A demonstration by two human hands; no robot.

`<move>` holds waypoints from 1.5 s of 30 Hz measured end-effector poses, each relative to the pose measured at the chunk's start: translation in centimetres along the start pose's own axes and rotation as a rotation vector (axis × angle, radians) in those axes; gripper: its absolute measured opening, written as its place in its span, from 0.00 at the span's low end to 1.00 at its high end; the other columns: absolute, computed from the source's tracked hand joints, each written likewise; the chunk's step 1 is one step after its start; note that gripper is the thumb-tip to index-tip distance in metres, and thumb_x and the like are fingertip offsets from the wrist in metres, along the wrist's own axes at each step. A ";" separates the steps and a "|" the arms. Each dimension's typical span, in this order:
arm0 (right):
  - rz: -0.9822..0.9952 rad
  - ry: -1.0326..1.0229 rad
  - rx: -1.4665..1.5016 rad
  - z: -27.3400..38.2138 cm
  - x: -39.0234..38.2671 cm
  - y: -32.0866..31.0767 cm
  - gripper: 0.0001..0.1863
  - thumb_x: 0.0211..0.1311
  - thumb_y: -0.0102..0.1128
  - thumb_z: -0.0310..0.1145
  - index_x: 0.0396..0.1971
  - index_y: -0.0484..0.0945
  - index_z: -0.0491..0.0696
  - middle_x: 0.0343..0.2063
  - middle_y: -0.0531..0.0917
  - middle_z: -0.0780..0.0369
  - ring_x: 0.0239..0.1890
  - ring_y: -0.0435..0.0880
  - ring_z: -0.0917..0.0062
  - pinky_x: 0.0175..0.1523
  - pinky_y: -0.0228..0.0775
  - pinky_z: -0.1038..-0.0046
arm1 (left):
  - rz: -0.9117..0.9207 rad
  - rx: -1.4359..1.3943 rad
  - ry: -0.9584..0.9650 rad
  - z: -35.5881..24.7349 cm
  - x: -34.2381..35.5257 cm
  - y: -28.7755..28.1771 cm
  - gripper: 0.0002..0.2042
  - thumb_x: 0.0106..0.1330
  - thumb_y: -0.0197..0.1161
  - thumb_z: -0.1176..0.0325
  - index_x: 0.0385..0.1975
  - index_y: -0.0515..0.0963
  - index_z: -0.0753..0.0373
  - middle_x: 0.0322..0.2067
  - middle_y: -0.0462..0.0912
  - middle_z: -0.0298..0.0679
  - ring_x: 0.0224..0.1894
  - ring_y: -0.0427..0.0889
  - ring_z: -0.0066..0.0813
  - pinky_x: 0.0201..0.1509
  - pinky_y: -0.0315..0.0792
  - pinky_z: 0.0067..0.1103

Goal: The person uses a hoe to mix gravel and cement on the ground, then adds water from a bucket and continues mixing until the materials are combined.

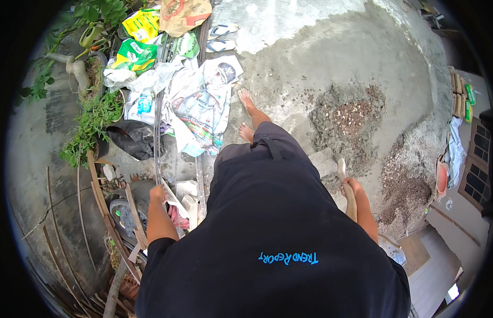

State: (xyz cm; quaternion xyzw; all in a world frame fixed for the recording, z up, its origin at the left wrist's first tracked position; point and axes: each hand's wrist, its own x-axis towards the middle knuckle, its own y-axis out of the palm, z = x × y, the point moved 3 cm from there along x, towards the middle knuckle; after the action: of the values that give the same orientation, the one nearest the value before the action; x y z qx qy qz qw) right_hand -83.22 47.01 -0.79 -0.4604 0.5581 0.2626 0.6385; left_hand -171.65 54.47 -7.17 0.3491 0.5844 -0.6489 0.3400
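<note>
My right hand [354,186] is closed around a pale wooden handle [344,170] whose flat grey blade [323,161] rests at the edge of a heap of sand and gravel [348,123]. My left hand [159,193] holds a flat whitish piece, paper or sack scrap [175,199], over a pile of debris at my left side. My bare feet [247,114] stand on the concrete between the two. My dark shirt hides most of what lies below my arms.
Empty sacks and plastic bags [196,100] lie spread ahead on the left with long steel rods [159,116] across them. Plants [92,119], a black pot, bamboo strips [98,196] and a tyre crowd the left. A second gravel heap [410,175] is on the right. Sandals [221,37] lie far ahead.
</note>
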 end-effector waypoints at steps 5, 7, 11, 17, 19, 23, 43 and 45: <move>0.100 0.025 0.068 -0.8 0.1 -0.6 0.14 0.56 0.51 0.34 0.41 0.66 0.43 0.22 0.74 0.59 0.19 0.75 0.72 0.22 0.72 0.73 | 0.033 -0.007 -0.005 1.2 0.0 0.7 0.18 0.68 0.58 0.53 0.49 0.78 0.58 0.40 0.84 0.37 0.34 0.80 0.33 0.39 0.72 0.36; 0.078 -0.006 0.058 -0.6 0.8 -0.5 0.14 0.56 0.51 0.34 0.40 0.66 0.44 0.22 0.74 0.59 0.19 0.76 0.73 0.22 0.73 0.74 | 0.029 0.011 -0.051 3.8 -0.8 0.2 0.18 0.68 0.58 0.53 0.50 0.77 0.58 0.40 0.84 0.37 0.33 0.79 0.33 0.39 0.71 0.36; 0.103 0.006 0.081 -0.6 1.8 0.2 0.16 0.56 0.53 0.36 0.41 0.68 0.42 0.23 0.75 0.57 0.20 0.75 0.69 0.23 0.72 0.69 | -0.004 -0.022 -0.116 6.3 -1.1 -0.6 0.20 0.68 0.58 0.52 0.52 0.77 0.58 0.41 0.84 0.39 0.33 0.80 0.35 0.39 0.71 0.36; 0.186 0.037 0.264 -1.8 -0.2 0.9 0.17 0.57 0.53 0.37 0.41 0.69 0.42 0.24 0.75 0.57 0.20 0.75 0.70 0.23 0.72 0.70 | 0.064 0.212 -0.078 -1.7 3.2 -1.3 0.21 0.68 0.56 0.51 0.53 0.77 0.59 0.40 0.84 0.41 0.35 0.82 0.37 0.39 0.72 0.38; 0.194 0.036 0.299 -2.2 -0.9 0.7 0.17 0.57 0.53 0.38 0.41 0.68 0.42 0.24 0.75 0.58 0.20 0.75 0.71 0.23 0.72 0.72 | -0.043 0.101 0.115 -4.7 4.2 -1.5 0.21 0.68 0.55 0.51 0.51 0.78 0.59 0.39 0.85 0.41 0.35 0.82 0.38 0.39 0.72 0.39; 0.218 0.063 0.292 -1.9 -0.6 0.9 0.17 0.57 0.53 0.38 0.42 0.68 0.42 0.24 0.75 0.58 0.19 0.75 0.72 0.23 0.73 0.72 | -0.131 -0.011 0.101 -3.5 2.3 -1.3 0.21 0.67 0.56 0.50 0.50 0.78 0.60 0.40 0.84 0.42 0.34 0.82 0.37 0.42 0.72 0.40; 0.141 0.084 0.207 -0.9 -0.4 -1.0 0.19 0.57 0.51 0.36 0.44 0.67 0.38 0.23 0.76 0.56 0.19 0.76 0.70 0.22 0.73 0.71 | 0.037 -0.007 -0.109 4.6 2.0 1.8 0.19 0.69 0.55 0.52 0.51 0.76 0.58 0.36 0.83 0.41 0.25 0.75 0.32 0.32 0.72 0.35; 0.051 0.060 0.157 -0.5 -0.5 -1.2 0.19 0.57 0.52 0.36 0.45 0.67 0.39 0.23 0.76 0.56 0.19 0.76 0.70 0.22 0.73 0.71 | 0.147 0.074 -0.171 8.4 0.7 2.9 0.20 0.72 0.51 0.53 0.57 0.73 0.56 0.43 0.82 0.43 0.31 0.78 0.33 0.39 0.76 0.37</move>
State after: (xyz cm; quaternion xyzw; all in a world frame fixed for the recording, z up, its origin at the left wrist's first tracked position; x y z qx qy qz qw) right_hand -82.59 46.16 0.10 -0.4022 0.6072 0.2203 0.6488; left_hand -170.00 45.80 -8.61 0.3466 0.5017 -0.6707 0.4222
